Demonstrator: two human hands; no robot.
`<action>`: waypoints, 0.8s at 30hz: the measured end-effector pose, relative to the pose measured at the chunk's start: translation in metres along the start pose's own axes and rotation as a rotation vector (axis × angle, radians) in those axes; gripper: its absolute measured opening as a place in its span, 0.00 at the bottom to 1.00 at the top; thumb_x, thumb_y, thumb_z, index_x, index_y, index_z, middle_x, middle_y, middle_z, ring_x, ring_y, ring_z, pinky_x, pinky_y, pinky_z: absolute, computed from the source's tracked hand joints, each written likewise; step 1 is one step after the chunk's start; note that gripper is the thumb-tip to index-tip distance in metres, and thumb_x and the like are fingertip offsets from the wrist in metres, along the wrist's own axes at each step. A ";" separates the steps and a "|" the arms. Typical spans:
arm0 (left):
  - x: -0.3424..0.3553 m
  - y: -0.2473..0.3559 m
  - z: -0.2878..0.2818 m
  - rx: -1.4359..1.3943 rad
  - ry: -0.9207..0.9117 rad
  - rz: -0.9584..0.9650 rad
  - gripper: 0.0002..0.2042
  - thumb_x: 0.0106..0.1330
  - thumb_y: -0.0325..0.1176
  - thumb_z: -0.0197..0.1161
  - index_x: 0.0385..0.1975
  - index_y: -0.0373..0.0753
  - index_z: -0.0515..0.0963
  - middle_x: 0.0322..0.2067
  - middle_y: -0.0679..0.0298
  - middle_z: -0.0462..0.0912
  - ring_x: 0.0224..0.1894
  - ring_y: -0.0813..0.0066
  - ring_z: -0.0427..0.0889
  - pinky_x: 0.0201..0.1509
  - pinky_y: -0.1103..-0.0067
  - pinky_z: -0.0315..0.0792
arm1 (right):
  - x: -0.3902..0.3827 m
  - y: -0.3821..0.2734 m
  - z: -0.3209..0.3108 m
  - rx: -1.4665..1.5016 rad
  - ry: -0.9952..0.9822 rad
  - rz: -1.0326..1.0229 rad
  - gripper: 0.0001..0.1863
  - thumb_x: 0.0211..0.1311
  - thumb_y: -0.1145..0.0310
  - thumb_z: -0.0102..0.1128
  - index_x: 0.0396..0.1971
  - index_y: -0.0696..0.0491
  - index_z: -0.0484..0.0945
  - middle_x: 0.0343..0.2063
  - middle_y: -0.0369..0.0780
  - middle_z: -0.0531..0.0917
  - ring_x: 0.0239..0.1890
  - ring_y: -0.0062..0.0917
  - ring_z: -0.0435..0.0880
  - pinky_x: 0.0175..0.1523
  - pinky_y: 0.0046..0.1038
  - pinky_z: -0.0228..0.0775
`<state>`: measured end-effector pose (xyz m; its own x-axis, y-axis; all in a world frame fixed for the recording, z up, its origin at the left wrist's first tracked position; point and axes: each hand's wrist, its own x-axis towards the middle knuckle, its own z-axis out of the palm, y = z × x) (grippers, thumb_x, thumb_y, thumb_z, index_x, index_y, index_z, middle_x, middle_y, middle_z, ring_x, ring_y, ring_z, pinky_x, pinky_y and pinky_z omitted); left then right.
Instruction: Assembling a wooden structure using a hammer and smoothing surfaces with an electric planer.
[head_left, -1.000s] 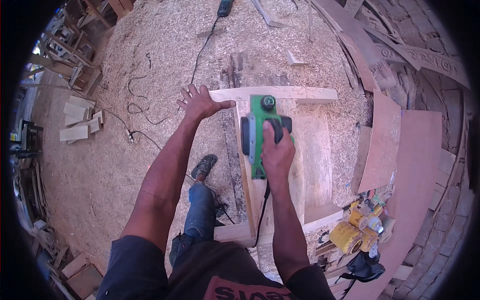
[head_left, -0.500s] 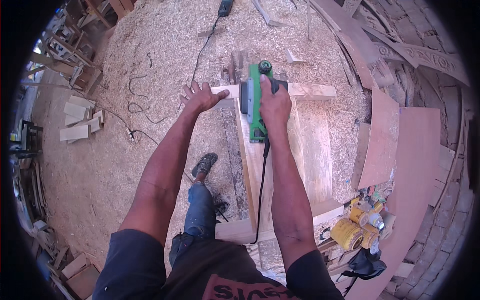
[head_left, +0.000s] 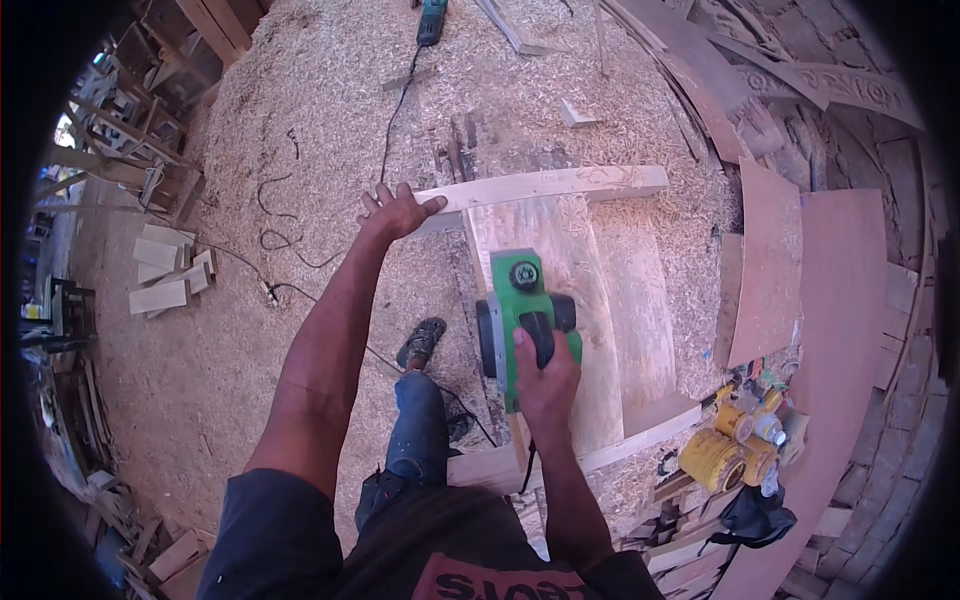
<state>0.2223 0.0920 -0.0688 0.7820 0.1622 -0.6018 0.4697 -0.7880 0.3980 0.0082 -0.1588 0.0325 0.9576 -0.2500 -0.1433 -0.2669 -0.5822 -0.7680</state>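
Note:
My right hand (head_left: 548, 385) is closed around the rear handle of a green electric hand planer (head_left: 520, 290). The planer is over the long pale wooden board (head_left: 545, 225), near its middle and close to me. My left hand (head_left: 398, 212) rests at the left end of a pale, slightly curved wooden rail (head_left: 540, 187) that crosses the far end of the board. Its fingers are spread and the thumb lies toward the rail. Closer to my body, a second wooden rail (head_left: 650, 432) crosses the near end. The planer's underside is hidden.
Wood shavings (head_left: 330, 120) cover the floor. A teal corded power tool (head_left: 431, 22) lies at the far side, with its cable (head_left: 392, 130) trailing nearer. Wood offcuts (head_left: 165, 270) are piled left. Yellow containers (head_left: 712, 460) and a reddish sheet (head_left: 840, 290) stand at right.
My right hand has drawn the planer from the far rail back toward me along the board, uncovering the rail's middle. My left hand stays at the rail's left end.

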 end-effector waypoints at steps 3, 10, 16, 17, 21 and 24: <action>0.004 -0.002 0.003 0.008 -0.015 0.005 0.51 0.61 0.74 0.54 0.74 0.38 0.53 0.76 0.39 0.38 0.76 0.28 0.30 0.73 0.36 0.36 | 0.030 -0.019 0.014 0.015 0.021 -0.036 0.24 0.64 0.49 0.66 0.36 0.59 0.77 0.23 0.53 0.83 0.29 0.49 0.86 0.32 0.45 0.74; -0.009 -0.003 0.002 0.014 0.052 0.073 0.53 0.62 0.76 0.50 0.68 0.26 0.58 0.71 0.25 0.47 0.76 0.26 0.34 0.76 0.44 0.29 | 0.083 -0.051 0.042 -0.061 0.003 -0.068 0.29 0.65 0.43 0.62 0.38 0.60 0.78 0.28 0.57 0.84 0.33 0.54 0.85 0.38 0.49 0.76; -0.004 -0.010 -0.001 0.006 0.057 0.056 0.51 0.60 0.76 0.52 0.68 0.31 0.60 0.72 0.28 0.45 0.74 0.22 0.34 0.73 0.37 0.35 | 0.105 -0.068 0.055 -0.097 0.006 -0.070 0.30 0.65 0.42 0.62 0.36 0.61 0.79 0.27 0.55 0.84 0.32 0.51 0.85 0.38 0.46 0.76; -0.006 -0.007 0.000 -0.007 0.057 0.052 0.51 0.60 0.76 0.53 0.68 0.33 0.60 0.72 0.28 0.44 0.74 0.21 0.34 0.72 0.35 0.36 | 0.111 -0.068 0.057 -0.125 0.048 -0.078 0.29 0.65 0.44 0.64 0.33 0.61 0.80 0.24 0.53 0.83 0.28 0.48 0.85 0.36 0.43 0.75; -0.007 -0.001 -0.001 -0.030 0.057 0.065 0.49 0.61 0.75 0.53 0.68 0.33 0.60 0.72 0.30 0.44 0.74 0.22 0.34 0.71 0.34 0.36 | 0.138 -0.080 0.064 -0.107 0.069 -0.090 0.32 0.64 0.40 0.62 0.33 0.62 0.80 0.25 0.55 0.84 0.30 0.51 0.85 0.38 0.44 0.76; -0.009 -0.002 0.003 -0.007 0.074 0.042 0.48 0.62 0.74 0.52 0.68 0.35 0.61 0.74 0.34 0.44 0.75 0.25 0.33 0.72 0.35 0.36 | 0.141 -0.081 0.061 -0.090 0.075 -0.100 0.34 0.63 0.39 0.62 0.35 0.62 0.81 0.27 0.56 0.84 0.33 0.52 0.85 0.41 0.44 0.76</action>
<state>0.2129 0.0902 -0.0661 0.8293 0.1725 -0.5314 0.4381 -0.7911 0.4268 0.1714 -0.0994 0.0361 0.9700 -0.2425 -0.0195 -0.1827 -0.6732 -0.7166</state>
